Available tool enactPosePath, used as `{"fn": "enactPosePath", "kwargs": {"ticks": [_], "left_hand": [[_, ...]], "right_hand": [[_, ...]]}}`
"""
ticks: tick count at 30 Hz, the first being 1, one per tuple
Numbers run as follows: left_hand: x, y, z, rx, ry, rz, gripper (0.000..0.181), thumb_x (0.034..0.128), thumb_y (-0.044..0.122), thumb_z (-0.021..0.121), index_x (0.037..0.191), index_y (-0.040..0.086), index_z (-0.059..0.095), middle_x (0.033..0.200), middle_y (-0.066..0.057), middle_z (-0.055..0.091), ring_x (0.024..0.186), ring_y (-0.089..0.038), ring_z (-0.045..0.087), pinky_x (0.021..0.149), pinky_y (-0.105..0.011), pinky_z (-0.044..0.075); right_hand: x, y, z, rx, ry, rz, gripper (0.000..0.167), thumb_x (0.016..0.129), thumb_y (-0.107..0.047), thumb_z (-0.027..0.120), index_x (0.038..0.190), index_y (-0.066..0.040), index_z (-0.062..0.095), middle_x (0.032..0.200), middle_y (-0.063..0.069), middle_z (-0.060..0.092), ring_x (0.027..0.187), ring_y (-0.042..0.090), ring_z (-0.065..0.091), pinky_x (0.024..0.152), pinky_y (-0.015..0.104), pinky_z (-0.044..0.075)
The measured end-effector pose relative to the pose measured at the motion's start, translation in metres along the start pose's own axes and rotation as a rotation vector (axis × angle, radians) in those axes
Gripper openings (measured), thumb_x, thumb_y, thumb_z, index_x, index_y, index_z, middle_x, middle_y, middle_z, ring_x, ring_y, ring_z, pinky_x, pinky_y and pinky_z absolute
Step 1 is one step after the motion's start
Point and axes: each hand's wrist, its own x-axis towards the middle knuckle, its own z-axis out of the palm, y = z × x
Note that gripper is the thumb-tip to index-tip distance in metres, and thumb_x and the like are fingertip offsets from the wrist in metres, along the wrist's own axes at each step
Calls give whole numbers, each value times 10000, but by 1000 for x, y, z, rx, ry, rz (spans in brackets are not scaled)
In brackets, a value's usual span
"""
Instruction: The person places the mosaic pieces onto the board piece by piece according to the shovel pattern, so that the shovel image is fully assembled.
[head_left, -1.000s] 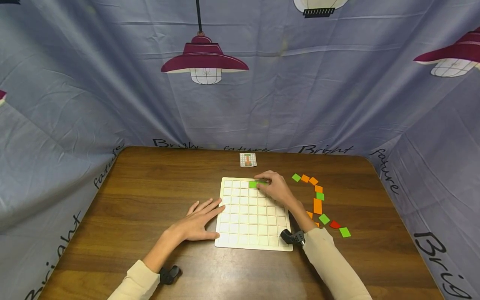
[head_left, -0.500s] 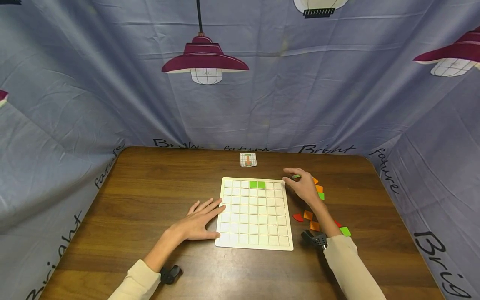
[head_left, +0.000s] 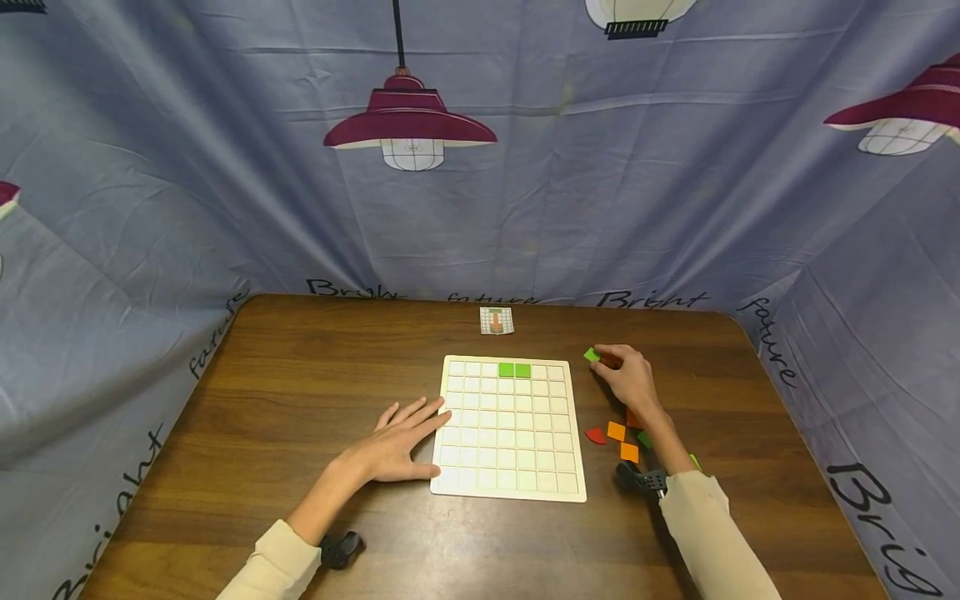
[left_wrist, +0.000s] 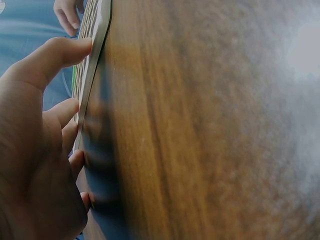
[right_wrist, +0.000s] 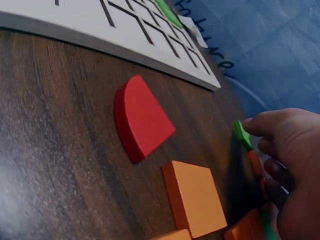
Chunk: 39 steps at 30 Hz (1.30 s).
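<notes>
In the head view a pale gridded board (head_left: pixel 507 429) lies on the table, with two green squares (head_left: pixel 514 370) side by side in its far row. My left hand (head_left: pixel 397 442) is spread flat beside the board, fingertips and thumb touching its left edge; the left wrist view shows the thumb (left_wrist: pixel 80 47) against the rim. Right of the board's far corner, my right hand (head_left: pixel 628 377) pinches a green tile (head_left: pixel 592 354) at its right side with thumb and index finger. The right wrist view shows this green tile (right_wrist: pixel 242 135) at the thumb tip.
A small printed card (head_left: pixel 496 320) lies beyond the board. To the board's right are a red rounded piece (head_left: pixel 596 436), orange squares (head_left: pixel 629 452) and other pieces partly covered by my right forearm. A curtain hangs behind the table.
My right hand has moved right from the board's far row to the loose tiles, where it now pinches a green one. Two green squares show uncovered on the board. My left hand has stayed.
</notes>
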Motion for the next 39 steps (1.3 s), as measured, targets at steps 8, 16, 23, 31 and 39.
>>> {"fn": "enactPosePath", "kwargs": {"ticks": [8, 16, 23, 31, 39], "left_hand": [[0, 1, 1, -12, -2, -4, 839, 906, 519, 657, 1596, 214, 288, 1661, -13, 149, 1511, -290, 98, 1156, -605, 18], [-1, 2, 0, -25, 3, 0, 838, 905, 510, 662, 1594, 210, 291, 1660, -17, 153, 1511, -290, 94, 1154, -608, 10], [-1, 3, -1, -15, -1, -1, 836, 907, 517, 651, 1594, 207, 291, 1659, -18, 155, 1511, -296, 97, 1155, -608, 15], [-2, 3, -2, -21, 6, 2, 837, 906, 502, 661, 1592, 190, 298, 1657, -37, 164, 1509, -305, 101, 1152, -615, 23], [-2, 3, -3, -12, 2, -1, 835, 909, 503, 656, 1595, 202, 287, 1661, -23, 150, 1511, -295, 93, 1156, -605, 11]], "right_hand": [[1, 2, 2, -30, -37, -12, 393, 924, -88, 711, 1288, 45, 643, 1294, 274, 567, 1130, 451, 476, 919, 560, 422], [3, 0, 3, -81, -33, 16, 368, 931, -71, 676, 1277, 50, 648, 1307, 274, 571, 1177, 451, 432, 968, 570, 368], [4, -2, 5, -80, -30, 4, 346, 916, -61, 669, 1246, 44, 674, 1261, 269, 602, 1110, 427, 460, 906, 548, 401], [3, -27, 11, 20, -56, -59, 359, 911, -67, 669, 1258, 24, 675, 1311, 271, 575, 1186, 479, 437, 999, 632, 306], [5, -63, 28, 88, -116, -152, 357, 914, -85, 701, 1262, -5, 686, 1282, 209, 603, 1138, 396, 499, 893, 530, 426]]}}
